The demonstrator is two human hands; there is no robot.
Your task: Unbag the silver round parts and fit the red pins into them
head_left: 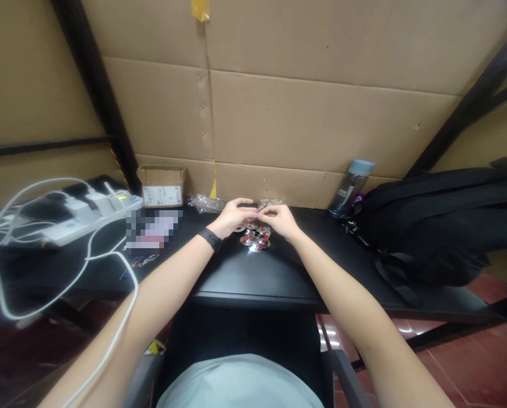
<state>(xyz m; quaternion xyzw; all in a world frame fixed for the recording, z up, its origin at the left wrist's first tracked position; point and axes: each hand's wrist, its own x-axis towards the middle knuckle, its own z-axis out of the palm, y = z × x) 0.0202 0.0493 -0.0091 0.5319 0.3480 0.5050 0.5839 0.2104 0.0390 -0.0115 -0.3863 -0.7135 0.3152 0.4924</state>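
Above the middle of the black desk, my left hand (235,217) and my right hand (282,222) meet at the fingertips. Both are closed in a pinch, and what lies between the fingers is too small and covered to make out; a trace of red shows there. Just below and behind the fingers sit several small shiny domed metal discs (248,240) with red parts, like small cymbals, grouped closely on the desk. My hands partly hide the farther discs. A black band circles my left wrist.
A white power strip (96,218) with plugs and looping cables lies at left, one cable crossing my left forearm. Behind are an open cardboard box (162,184) and clear plastic wrap (206,204). At right stand a bottle (350,190) and a black backpack (427,226).
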